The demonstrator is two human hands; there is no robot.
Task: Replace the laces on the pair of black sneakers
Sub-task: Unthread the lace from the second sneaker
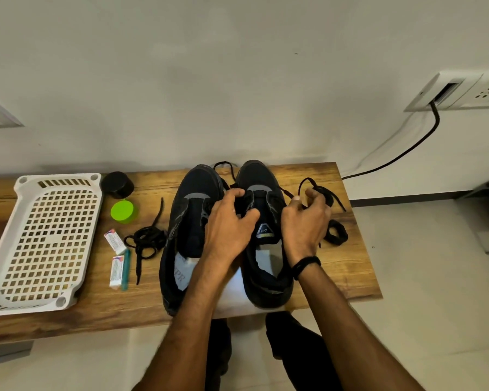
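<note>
Surface: wooden tabletop [308,176], grain running left to right, its right end cut square.
Room: pale wall [237,80] behind; light floor [435,277] to the right; socket plate [458,91] on the wall with a black cable [407,150] dropping from it behind the table.
Task items: left-side sneaker [192,198] and right-side sneaker [259,176] stand side by side mid-table, toes toward the wall.
Left hand [229,227]: fingers and thumb curled round the upper of the right-side sneaker, at the tongue.
Right hand [305,224]: thumb and forefinger pinch a black lace [326,193] just beside that sneaker; dark wristband [307,265] on the wrist.
Other laces: tangled lace [147,238] left of the sneakers; coiled lace [336,232] at right, near the table edge.
Left of table: white perforated basket [60,179], black cap [117,184], green cap [123,211], two small boxes [114,241], teal stick [125,269].
Hidden: the forearms cover both heels' inner sides; the eyelets under the left hand cannot be seen; the basket's near corner is cut off.
Writing: "PR" on the left insole, the rest covered; box print and tongue patch too small to read.
</note>
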